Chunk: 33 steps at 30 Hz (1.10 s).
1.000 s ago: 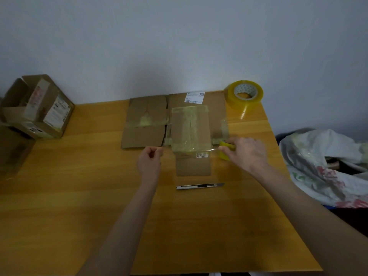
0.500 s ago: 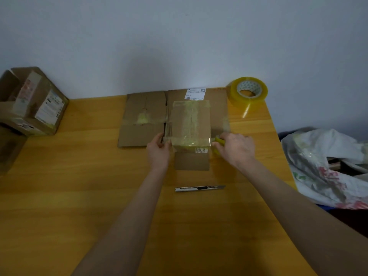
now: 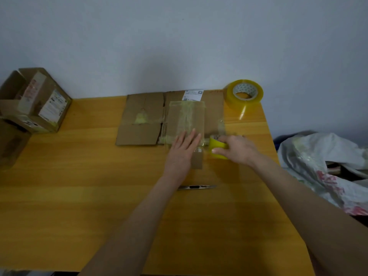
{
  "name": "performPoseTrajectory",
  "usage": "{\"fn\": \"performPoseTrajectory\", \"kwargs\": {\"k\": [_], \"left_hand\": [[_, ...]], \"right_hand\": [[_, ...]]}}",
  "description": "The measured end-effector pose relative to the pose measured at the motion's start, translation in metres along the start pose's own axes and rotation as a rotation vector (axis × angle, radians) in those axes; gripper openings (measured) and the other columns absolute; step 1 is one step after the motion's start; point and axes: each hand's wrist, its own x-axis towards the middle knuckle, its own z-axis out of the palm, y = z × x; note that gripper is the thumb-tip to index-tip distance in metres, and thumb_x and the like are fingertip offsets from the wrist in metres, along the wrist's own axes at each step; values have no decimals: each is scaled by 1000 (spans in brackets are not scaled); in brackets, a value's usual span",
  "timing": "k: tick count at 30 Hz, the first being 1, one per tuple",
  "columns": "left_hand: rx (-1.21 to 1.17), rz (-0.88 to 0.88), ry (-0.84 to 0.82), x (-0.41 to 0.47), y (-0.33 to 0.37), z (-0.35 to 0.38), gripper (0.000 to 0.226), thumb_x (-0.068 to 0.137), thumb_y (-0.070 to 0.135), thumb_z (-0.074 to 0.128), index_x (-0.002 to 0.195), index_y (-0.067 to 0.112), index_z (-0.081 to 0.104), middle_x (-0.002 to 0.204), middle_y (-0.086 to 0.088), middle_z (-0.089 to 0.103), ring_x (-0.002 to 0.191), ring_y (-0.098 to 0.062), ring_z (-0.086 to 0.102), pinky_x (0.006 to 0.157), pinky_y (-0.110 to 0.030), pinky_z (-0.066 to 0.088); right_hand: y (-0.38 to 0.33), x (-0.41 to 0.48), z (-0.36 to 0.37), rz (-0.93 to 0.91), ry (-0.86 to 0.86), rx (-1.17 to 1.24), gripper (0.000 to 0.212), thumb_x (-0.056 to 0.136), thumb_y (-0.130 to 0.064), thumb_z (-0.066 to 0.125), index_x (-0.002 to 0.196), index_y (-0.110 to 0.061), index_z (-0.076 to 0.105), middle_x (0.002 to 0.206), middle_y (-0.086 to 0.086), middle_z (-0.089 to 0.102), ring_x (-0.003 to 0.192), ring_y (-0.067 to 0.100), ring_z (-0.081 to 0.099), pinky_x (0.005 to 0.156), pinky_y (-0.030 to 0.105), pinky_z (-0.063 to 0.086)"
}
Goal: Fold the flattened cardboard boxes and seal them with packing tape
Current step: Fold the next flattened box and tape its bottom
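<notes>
Cardboard box (image 3: 187,118) lies on a flat cardboard sheet (image 3: 142,120) at the back of the table (image 3: 79,196). The left hand (image 3: 184,151) presses on it, fingers straight and close together. The right hand (image 3: 238,150) curls round a small yellow tape roll (image 3: 217,146) just beside the box. A knife (image 3: 196,187) lies nearer, and a big tape roll (image 3: 246,94) sits behind.

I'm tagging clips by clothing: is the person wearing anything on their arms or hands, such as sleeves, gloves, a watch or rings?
Nothing shows. The left hand and right hand are ungloved, with no ring or watch visible; the left forearm and right forearm are bare to the frame edge, no sleeve in view.
</notes>
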Motion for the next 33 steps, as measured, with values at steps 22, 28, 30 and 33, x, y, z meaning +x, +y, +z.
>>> {"fn": "performPoseTrajectory", "kwargs": {"k": [22, 28, 30, 33], "left_hand": [[28, -106, -56, 9, 10, -11, 72, 82, -20, 44, 143, 18, 40, 153, -2, 33, 144, -25, 24, 117, -29, 6], [61, -45, 40, -13, 35, -28, 52, 79, -1, 58, 128, 15, 57, 138, -13, 50, 122, -31, 53, 93, -40, 48], [93, 1, -35, -36, 48, -24, 36, 83, 16, 57, 118, 15, 60, 125, -8, 56, 109, -27, 57, 83, -34, 49], [152, -167, -361, -66, 44, -5, 37, 92, 41, 52, 124, 23, 51, 124, 0, 47, 114, -18, 47, 89, -28, 37]], "right_hand": [[19, 0, 3, -8, 201, -50, 41, 102, -42, 35, 141, -29, 34, 105, 8, 68, 100, 29, 61, 88, 39, 37], [13, 5, 0, -27, 185, -39, 35, 101, -41, 40, 135, -31, 45, 116, 8, 66, 107, 29, 60, 80, 37, 40], [12, 4, -1, -26, 179, -25, 36, 101, -42, 39, 135, -31, 46, 121, 8, 64, 111, 29, 58, 85, 38, 41], [11, 1, -2, -40, 170, 5, 36, 102, -42, 38, 135, -33, 48, 128, 6, 61, 116, 29, 55, 92, 39, 41]]}}
